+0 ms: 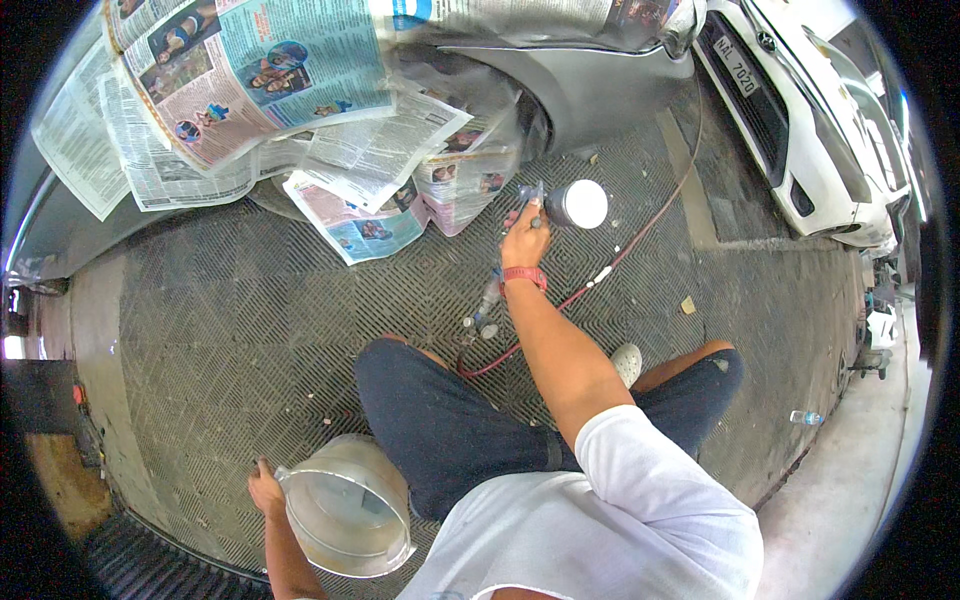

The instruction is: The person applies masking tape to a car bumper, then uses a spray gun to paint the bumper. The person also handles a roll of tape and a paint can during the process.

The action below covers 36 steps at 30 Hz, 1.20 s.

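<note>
My right hand [525, 243], with a red watch on its wrist, is wrapped round the handle of a spray gun [533, 193]. The gun's grey cup with a round white lid [580, 204] sticks out to the right. Below the hand hangs a clear fitting with small round parts [487, 326], close to a red hose [640, 236]. At lower left, my left hand [266, 488] is closed at the rim of a translucent plastic bucket [345, 545], which leans beside my left leg. Part of that grip is hidden.
A dark grey car panel [610, 95] stands ahead, its left part covered by newspaper sheets [270, 75]. A white car [800, 110] is parked at far right. The ribbed floor mat [250, 330] carries small scraps, and a plastic bottle [806, 417] lies at right.
</note>
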Available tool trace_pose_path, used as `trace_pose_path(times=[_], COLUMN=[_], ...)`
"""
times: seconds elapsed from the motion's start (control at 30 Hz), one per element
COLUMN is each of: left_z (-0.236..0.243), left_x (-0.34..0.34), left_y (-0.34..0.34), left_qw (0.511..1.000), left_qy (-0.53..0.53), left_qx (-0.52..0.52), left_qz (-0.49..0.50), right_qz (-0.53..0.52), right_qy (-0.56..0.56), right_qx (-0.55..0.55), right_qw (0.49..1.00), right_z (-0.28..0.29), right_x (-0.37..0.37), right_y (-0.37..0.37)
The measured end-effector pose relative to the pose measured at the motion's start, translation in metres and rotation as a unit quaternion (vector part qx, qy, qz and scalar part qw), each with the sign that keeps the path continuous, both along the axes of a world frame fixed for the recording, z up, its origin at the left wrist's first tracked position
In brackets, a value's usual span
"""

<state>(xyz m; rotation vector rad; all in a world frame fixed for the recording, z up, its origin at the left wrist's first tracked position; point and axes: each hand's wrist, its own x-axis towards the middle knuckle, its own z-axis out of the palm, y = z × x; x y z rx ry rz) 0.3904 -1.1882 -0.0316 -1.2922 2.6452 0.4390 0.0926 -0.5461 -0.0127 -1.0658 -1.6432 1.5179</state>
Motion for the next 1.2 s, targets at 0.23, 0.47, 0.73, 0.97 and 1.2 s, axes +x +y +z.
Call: trace_pose_path(times=[0.23,0.47,0.73,0.97,1.2], left_z=[0.0,-0.005,-0.004,-0.01,-0.002], left_x=[0.002,0.005,0.008,0.009,0.006], left_y=[0.0,-0.006,-0.004,-0.007,-0.004], left_qw=[0.999,0.998,0.999,0.998,0.998], left_qy=[-0.039,-0.038,-0.012,-0.059,-0.058], left_qx=[-0.012,0.009,0.029,-0.014,0.017], left_qz=[0.003,-0.04,-0.021,-0.007,-0.013], right_qz=[-0.027,-0.017,-0.014,0.018,0.002], right_qy=[0.018,0.013,0.046,0.095,0.136], right_qx=[0.153,0.124,0.14,0.151,0.137], right_qw=[0.988,0.992,0.989,0.984,0.981], right_z=[-0.008,0.0,0.006,0.043,0.075], right_x=[-0.002,0.001,0.021,0.024,0.02], right_y=[-0.01,-0.021,-0.028,-0.037,-0.059])
